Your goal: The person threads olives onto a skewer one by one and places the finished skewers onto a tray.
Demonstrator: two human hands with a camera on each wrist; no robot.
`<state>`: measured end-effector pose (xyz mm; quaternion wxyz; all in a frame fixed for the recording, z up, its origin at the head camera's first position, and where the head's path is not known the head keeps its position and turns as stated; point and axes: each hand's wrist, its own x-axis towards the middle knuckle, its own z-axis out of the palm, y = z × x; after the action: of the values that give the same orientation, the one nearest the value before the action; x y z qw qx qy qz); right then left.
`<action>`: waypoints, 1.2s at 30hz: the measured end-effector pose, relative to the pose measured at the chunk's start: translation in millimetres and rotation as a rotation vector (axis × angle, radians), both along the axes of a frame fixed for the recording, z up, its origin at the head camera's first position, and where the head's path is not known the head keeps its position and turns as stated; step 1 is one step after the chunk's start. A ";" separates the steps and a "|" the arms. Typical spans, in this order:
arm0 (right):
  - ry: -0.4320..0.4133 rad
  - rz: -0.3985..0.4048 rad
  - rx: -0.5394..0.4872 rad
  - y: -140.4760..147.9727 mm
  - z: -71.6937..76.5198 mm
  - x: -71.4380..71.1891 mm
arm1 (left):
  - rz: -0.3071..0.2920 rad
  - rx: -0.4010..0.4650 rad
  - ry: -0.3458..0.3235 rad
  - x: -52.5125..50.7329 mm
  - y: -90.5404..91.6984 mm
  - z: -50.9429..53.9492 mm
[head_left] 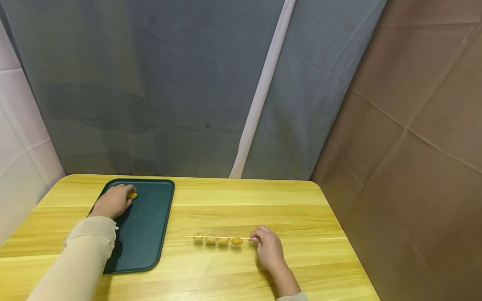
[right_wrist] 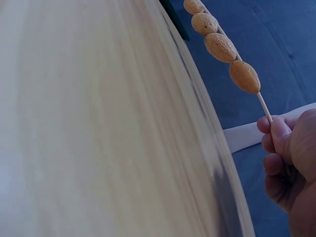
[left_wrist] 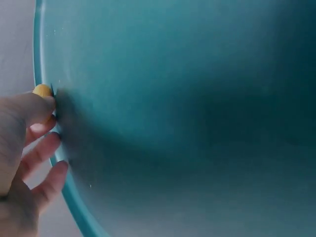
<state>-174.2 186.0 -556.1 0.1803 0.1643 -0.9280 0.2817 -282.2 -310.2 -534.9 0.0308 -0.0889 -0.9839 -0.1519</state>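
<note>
My right hand (head_left: pixel 269 247) grips one end of a thin wooden skewer (head_left: pixel 244 238), held roughly level over the table. Several oval, wrinkled, yellow-brown pieces (right_wrist: pixel 245 77), resembling nuts in their shells, sit in a row along the skewer. Over the far left part of a dark green tray (head_left: pixel 150 234), my left hand (head_left: pixel 114 200) pinches one more oval yellow-brown piece (head_left: pixel 132 195) between thumb and fingers. In the left wrist view that piece (left_wrist: pixel 43 91) is partly hidden by the thumb, and the other fingers are spread near the tray's rim.
The tray lies on the left side of a wood-grain table (head_left: pixel 211 276) with rounded far corners. Behind the table hangs a grey cloth (head_left: pixel 169 104) with a white strip (head_left: pixel 260 96). A brown cloth (head_left: pixel 414 167) hangs on the right, a white one (head_left: pixel 26 138) on the left.
</note>
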 end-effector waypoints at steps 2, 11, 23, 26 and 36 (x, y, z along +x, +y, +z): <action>0.000 0.004 -0.002 -0.3 0.0 -0.7 | 0.008 0.007 -0.027 0.3 0.4 1.4; -0.025 -0.015 -0.022 -1.9 -1.5 -2.2 | -0.054 0.140 -0.170 11.8 3.1 13.0; -0.047 -0.013 0.022 -2.3 2.6 -9.0 | -0.152 0.269 -0.129 33.9 26.9 26.2; -0.020 -0.011 0.032 -1.7 4.9 -13.6 | -0.173 0.266 -0.104 37.5 34.1 28.3; -0.029 -0.015 0.013 -1.6 13.5 -24.8 | -0.267 0.277 0.009 52.0 63.8 32.8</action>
<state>-199.0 184.5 -542.6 0.1681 0.1542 -0.9335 0.2767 -230.2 -246.4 -502.2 0.0267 -0.2143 -0.9329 -0.2883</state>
